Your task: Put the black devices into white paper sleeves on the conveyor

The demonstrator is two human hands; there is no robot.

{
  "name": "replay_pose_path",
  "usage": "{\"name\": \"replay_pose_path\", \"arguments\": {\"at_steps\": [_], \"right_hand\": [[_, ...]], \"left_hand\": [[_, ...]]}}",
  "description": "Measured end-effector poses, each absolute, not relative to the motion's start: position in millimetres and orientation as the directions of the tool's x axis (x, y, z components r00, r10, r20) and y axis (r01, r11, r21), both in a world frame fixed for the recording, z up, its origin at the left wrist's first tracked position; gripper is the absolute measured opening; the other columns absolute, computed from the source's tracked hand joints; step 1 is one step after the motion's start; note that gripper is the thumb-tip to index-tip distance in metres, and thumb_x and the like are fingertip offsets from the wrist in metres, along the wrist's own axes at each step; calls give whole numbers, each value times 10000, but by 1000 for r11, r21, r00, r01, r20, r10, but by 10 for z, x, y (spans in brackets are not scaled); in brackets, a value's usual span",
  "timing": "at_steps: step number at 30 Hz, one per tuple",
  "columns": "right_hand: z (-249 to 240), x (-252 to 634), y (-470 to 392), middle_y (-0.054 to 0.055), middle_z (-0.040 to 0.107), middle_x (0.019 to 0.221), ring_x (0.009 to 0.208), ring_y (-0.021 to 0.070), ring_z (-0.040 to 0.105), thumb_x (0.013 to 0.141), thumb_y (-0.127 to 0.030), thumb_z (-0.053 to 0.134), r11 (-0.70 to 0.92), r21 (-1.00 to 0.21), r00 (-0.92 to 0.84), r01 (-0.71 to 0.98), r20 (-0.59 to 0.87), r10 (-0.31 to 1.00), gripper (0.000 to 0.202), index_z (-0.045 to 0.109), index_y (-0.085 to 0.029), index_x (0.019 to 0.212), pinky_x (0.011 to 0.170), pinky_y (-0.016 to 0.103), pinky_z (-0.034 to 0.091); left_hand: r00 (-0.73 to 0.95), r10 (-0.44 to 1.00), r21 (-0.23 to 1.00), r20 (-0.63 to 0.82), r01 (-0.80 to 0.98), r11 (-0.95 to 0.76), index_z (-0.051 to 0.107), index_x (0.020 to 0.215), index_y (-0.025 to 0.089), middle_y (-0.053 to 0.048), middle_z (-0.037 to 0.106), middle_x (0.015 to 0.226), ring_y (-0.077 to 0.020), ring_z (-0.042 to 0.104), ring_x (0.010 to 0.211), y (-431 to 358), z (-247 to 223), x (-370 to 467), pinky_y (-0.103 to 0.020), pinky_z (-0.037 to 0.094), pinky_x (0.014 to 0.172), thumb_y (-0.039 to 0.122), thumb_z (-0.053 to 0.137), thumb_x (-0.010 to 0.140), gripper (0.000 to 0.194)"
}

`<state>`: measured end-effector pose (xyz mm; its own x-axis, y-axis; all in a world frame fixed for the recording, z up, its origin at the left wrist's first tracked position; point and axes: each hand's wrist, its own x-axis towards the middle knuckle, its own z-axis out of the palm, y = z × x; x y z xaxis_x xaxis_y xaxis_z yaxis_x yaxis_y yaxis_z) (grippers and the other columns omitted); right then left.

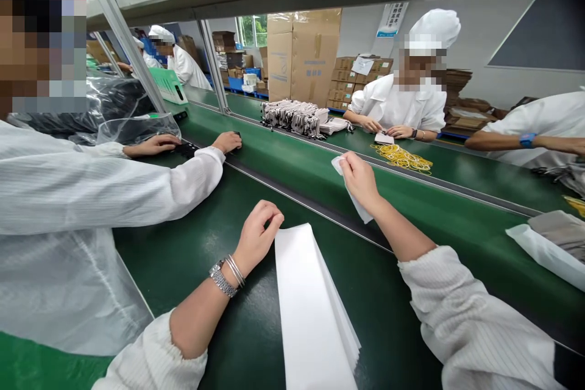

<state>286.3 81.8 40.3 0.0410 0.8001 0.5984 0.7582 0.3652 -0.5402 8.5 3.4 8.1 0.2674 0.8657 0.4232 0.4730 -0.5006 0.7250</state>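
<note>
A stack of long white sheets (pixel 311 311) lies slightly fanned on the green table in front of me. At its upper left corner is my left hand (pixel 259 233), its fingers curled and thumb and forefinger pressed together; whether a sheet corner is between them is too small to tell. My right hand (pixel 359 180) is raised over the green conveyor belt, fingers closed on a thin white sheet (pixel 362 206) that hangs down below it. A watch and bangles circle my left wrist.
At the left a co-worker's arms (pixel 192 186) reach to the belt edge (pixel 260 180). Across the belt, a person handles a small item near yellow bands (pixel 402 158) and a bundled pile (pixel 295 117). A white-wrapped grey bundle (pixel 553 244) lies at the right.
</note>
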Motion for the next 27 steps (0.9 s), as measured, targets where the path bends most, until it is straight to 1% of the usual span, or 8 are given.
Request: {"name": "replay_pose_path", "arguments": {"at_steps": [2,3,6,9,13,15,19,27], "right_hand": [[248,2924,911,99,615,1024,971,250,557,903,-230,408,332,-409,-9,850,618,786,194,583,-198,980,849,355,423],[176,2914,940,111,607,1076,1010,255,554,884,-199,423,340,-382,-40,859,612,790,222,582,-192,1038,868,359,424],[15,2761,942,91,617,1091,968,225,586,877,-170,436,397,-409,-135,822,536,833,306,553,-204,1158,812,327,451],[-70,2542,844,33,665,1030,866,189,616,917,-191,422,460,-419,-292,783,404,867,274,571,-250,1140,723,290,442],[-137,2374,723,13,686,999,908,177,625,938,-202,436,593,-311,-521,742,289,803,217,635,-253,1007,747,277,424],[-159,2361,711,18,685,1002,932,174,623,943,-206,441,602,-291,-532,744,288,796,216,646,-250,995,761,276,422],[-182,2389,738,6,687,1025,935,164,628,948,-216,444,582,-327,-502,744,302,811,216,654,-257,983,763,270,428],[-185,2381,736,4,684,1009,924,159,628,953,-227,452,582,-319,-497,748,311,810,212,661,-257,977,756,263,427]], "left_hand": [[288,874,729,392,483,-486,584,791,189,-40,567,912,-157,551,850,44,52,78,-290,460,779,291,440,944,233],[296,877,730,379,487,-480,588,794,189,-40,568,911,-156,553,844,50,40,73,-288,460,774,294,441,945,235],[325,875,724,360,494,-482,594,798,188,-38,571,902,-155,557,839,63,20,64,-283,459,778,295,445,944,234],[348,867,711,355,502,-493,592,797,186,-39,572,900,-153,556,837,70,19,63,-279,459,781,293,449,944,232],[359,867,705,345,511,-492,591,797,181,-41,572,901,-154,552,840,78,20,68,-281,463,789,291,454,944,229],[372,865,701,338,513,-495,590,798,181,-40,573,895,-157,551,842,82,17,69,-283,465,793,293,455,945,229],[387,861,693,331,520,-500,590,802,184,-40,573,885,-160,553,840,91,7,66,-285,465,796,311,443,951,245],[421,857,693,297,522,-497,606,833,181,-42,569,894,-161,555,835,91,-15,60,-286,459,790,329,428,960,265]]}}
